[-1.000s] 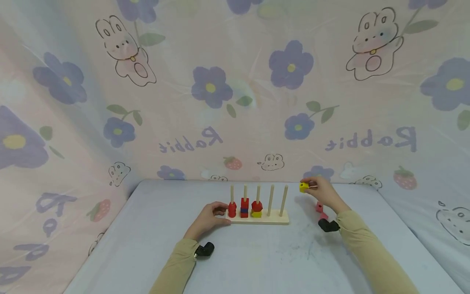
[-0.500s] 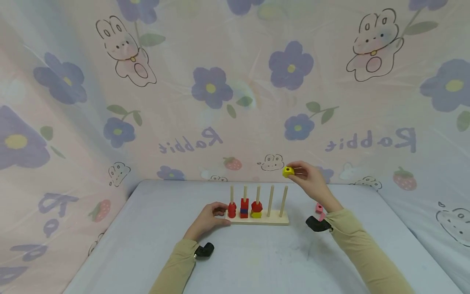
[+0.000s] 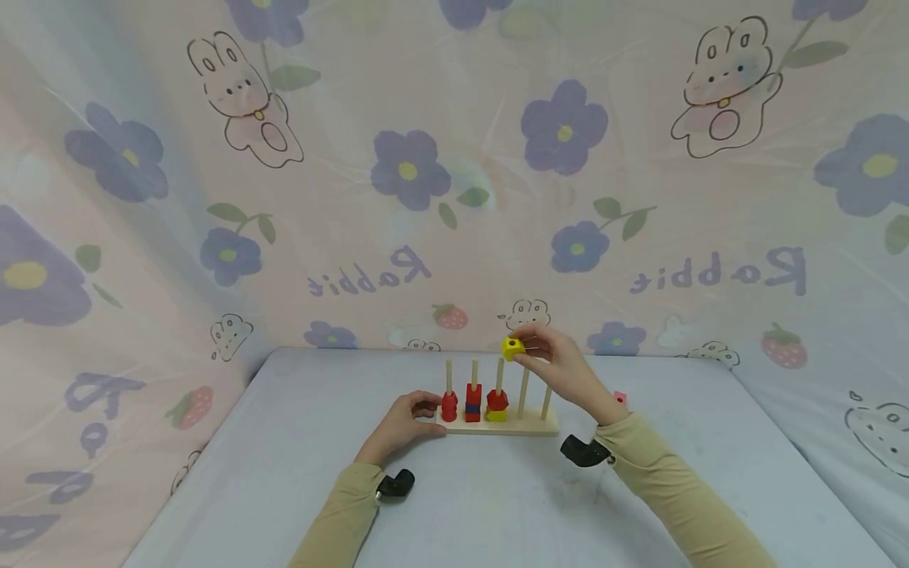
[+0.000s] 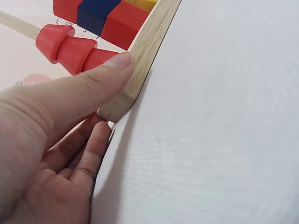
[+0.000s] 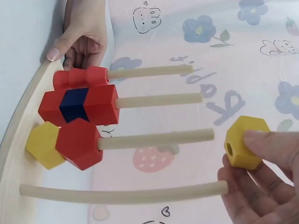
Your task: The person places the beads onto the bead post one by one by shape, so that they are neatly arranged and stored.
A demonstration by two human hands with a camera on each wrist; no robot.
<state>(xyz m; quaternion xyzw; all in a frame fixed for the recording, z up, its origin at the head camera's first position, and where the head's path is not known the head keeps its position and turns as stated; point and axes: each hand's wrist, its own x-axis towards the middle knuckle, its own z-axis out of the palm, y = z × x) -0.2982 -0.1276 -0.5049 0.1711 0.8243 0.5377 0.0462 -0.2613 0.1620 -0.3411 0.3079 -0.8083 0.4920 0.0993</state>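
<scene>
A wooden peg stand (image 3: 536, 426) with upright rods stands on the table. My left hand (image 3: 398, 426) grips its left end, the thumb (image 4: 105, 74) pressing on the base beside the red beads (image 4: 77, 49). The second peg bears red and blue blocks (image 3: 473, 402). On the third peg a red hexagonal bead (image 5: 79, 143) sits over a yellow one (image 5: 46, 144). My right hand (image 3: 561, 367) pinches another yellow hexagonal bead (image 5: 245, 140) between thumb and fingers. That bead is just off the third peg's tip, its hole facing the rod (image 5: 159, 138).
A pink bead (image 3: 620, 397) lies on the table to the right, partly hidden by my right wrist. Black wrist cameras (image 3: 585, 451) are worn on both wrists. A patterned cloth (image 3: 483, 221) hangs behind the table (image 3: 454, 505).
My right hand has carried the yellow bead leftward from the table's right side, rising and then dipping to the third peg's tip. The left hand and the stand have stayed put.
</scene>
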